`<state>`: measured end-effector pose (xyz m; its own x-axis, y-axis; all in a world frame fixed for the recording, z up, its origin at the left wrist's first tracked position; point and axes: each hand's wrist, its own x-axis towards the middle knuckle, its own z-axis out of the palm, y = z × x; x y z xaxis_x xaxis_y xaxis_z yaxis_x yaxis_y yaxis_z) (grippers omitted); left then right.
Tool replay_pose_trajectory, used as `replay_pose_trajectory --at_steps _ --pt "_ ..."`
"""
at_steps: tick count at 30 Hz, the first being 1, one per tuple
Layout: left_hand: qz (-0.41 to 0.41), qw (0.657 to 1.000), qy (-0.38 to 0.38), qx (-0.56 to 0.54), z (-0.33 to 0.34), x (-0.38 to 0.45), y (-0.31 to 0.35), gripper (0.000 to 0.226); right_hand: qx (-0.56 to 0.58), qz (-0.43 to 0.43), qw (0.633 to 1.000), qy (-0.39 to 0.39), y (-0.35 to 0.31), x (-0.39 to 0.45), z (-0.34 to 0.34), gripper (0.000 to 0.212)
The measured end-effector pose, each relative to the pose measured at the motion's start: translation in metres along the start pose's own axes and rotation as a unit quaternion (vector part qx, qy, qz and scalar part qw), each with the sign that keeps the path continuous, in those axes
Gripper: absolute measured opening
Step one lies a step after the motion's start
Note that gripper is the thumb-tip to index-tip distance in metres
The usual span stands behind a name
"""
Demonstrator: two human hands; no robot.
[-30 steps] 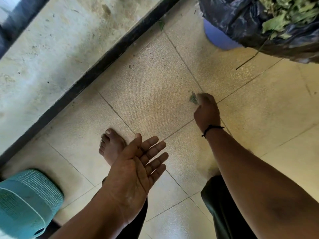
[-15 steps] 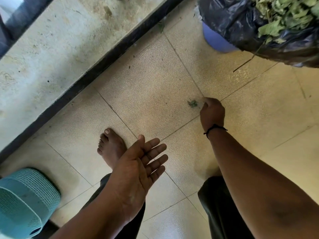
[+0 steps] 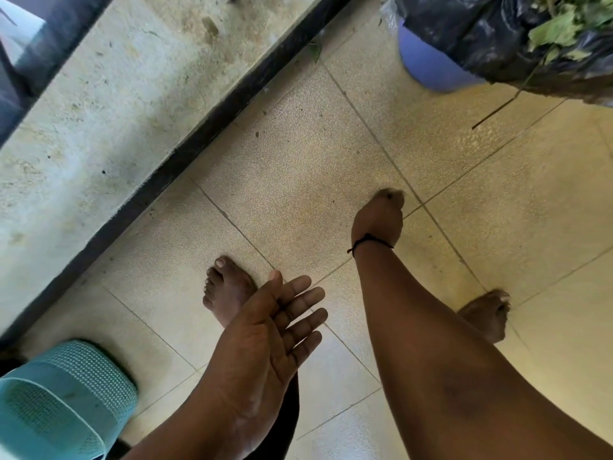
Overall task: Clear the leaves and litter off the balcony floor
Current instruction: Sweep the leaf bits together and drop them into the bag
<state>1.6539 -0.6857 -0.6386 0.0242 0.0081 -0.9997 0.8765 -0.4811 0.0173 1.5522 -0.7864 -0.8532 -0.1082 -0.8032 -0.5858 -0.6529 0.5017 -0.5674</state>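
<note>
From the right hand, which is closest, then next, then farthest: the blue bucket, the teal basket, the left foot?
Measured from the right hand in the head view:
1. Left foot, below and to its left.
2. Blue bucket, up at the top right under the black bag.
3. Teal basket, far off in the bottom left corner.

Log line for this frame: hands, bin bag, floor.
right hand: fingers bunched down at floor, contents hidden | left hand: open, palm up, empty | black bag: leaves inside | floor: specks remain

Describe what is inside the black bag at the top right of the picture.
Green leaves and thin stems lie inside the black bag, one twig poking out. Anything deeper is hidden by the plastic and the frame's edge.
</note>
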Motion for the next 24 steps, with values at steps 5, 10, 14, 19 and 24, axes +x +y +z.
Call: replay_pose_trajectory --at_steps 5,10,14,19,24 --pt "0.009 1.000 -0.006 0.020 -0.001 -0.001 0.002 0.051 -0.112 0.142 0.983 0.039 -0.005 0.008 0.008 0.029" --pt "0.024 0.999 -0.007 0.027 -0.005 -0.001 0.007 0.053 0.017 0.196 0.979 0.048 -0.010 0.020 0.012 0.032" --pt "0.024 0.999 -0.009 0.026 -0.012 0.000 0.008 0.053 0.136 0.126 0.981 0.056 -0.014 0.016 0.019 0.040" --pt "0.039 0.999 -0.017 0.015 -0.021 -0.001 0.012 0.051 -0.002 0.199 0.962 0.187 -0.001 0.011 0.019 0.038" --pt "0.055 0.998 -0.018 0.002 -0.027 -0.002 0.013 0.051 -0.111 0.154 0.974 0.120 0.005 0.013 0.019 0.037"
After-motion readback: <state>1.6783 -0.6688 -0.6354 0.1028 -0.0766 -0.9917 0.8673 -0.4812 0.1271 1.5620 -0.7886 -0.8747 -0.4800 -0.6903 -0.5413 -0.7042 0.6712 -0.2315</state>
